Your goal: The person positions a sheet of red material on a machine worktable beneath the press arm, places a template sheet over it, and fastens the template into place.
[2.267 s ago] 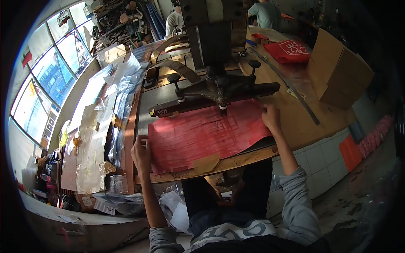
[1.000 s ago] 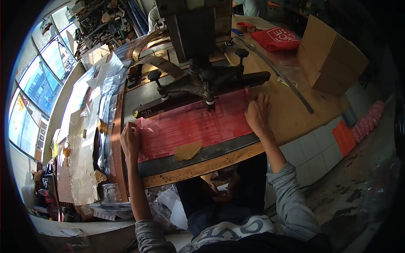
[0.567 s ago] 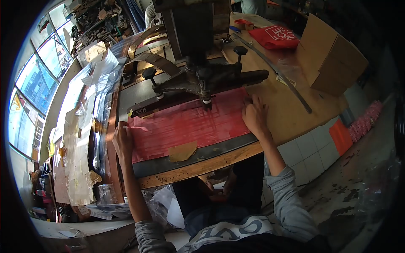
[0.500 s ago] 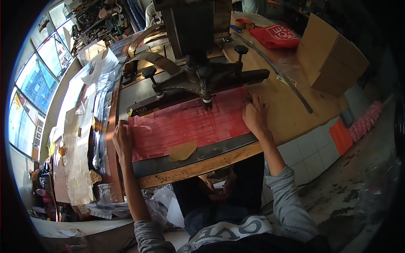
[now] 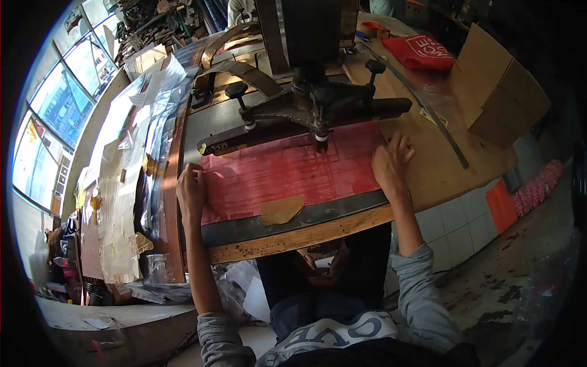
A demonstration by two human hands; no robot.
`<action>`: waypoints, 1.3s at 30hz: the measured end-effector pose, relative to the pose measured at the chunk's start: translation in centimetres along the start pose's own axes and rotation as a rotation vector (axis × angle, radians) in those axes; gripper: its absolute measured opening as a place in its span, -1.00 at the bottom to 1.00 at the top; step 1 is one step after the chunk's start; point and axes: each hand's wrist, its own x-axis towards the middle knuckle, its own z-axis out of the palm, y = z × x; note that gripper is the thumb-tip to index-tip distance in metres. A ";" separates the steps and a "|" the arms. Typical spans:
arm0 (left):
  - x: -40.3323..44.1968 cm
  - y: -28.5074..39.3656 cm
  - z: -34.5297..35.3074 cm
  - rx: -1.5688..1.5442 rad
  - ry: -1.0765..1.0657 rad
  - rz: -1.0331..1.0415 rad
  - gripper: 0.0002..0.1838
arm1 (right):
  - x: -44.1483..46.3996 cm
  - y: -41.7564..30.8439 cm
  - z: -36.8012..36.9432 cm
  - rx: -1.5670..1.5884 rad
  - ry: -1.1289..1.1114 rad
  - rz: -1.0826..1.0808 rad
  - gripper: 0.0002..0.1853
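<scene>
1. The landmark is the long, dark press bar (image 5: pixel 386 109), which lies crosswise beneath a cast bracket (image 5: pixel 275 111) with two black knobs, one toward each side. A thick upright column (image 5: pixel 310 33) rises behind the bracket.
2. The red plastic sheet (image 5: pixel 275 177) lies on the near side of the press bar, its far edge close along the bar. It rests on a dark worktop (image 5: pixel 244 231) with a wooden front edge (image 5: pixel 299 235). Its surface shows streaks and creases.
3. A tan patch (image 5: pixel 282 210) lies across the sheet's near edge, nearer the person than the press bar.
4. The left hand (image 5: pixel 191 185) is at the sheet's left edge, nearer the person than the bar's left end. Its fingers are curled; whether they pinch the plastic, I cannot tell.
5. The right hand (image 5: pixel 391 162) is at the sheet's right edge, on the near side of the bar's right end. Its fingers are bent and slightly spread; I cannot tell how firmly they hold.
6. To the right of the press bar, a brown-covered table (image 5: pixel 431 177) bears a long, narrow strip (image 5: pixel 449 140), an open cardboard box (image 5: pixel 498 92) and a red bag (image 5: pixel 422 54) with white lettering.
7. Left of the press bar, clear plastic sheets (image 5: pixel 162 140) lie lengthwise.
</scene>
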 end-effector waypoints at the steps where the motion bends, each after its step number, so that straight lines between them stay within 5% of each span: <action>1: -0.1 0.0 -0.1 0.000 -0.008 -0.025 -0.87 | 0.0 0.2 0.1 0.007 -0.001 -0.004 -0.93; 7: -0.7 0.3 -0.3 0.170 0.004 0.040 -0.81 | -0.3 0.7 0.1 0.030 0.026 0.006 -0.66; 9: -1.2 0.9 -1.2 0.100 -0.150 0.021 -0.67 | -0.3 0.9 0.4 -0.023 -0.042 0.025 -0.61; 17: -7.5 5.6 -5.7 0.094 -0.549 0.114 -0.21 | -0.1 0.9 0.2 0.004 -0.043 0.027 -0.62; 24: -8.8 6.0 -5.4 0.179 -0.459 0.248 -0.04 | -0.2 0.8 0.2 0.010 -0.058 0.040 -0.62; 39: -9.5 7.2 -5.2 0.157 -0.385 0.214 -0.21 | -0.2 1.3 -0.2 0.114 0.024 -0.016 -0.76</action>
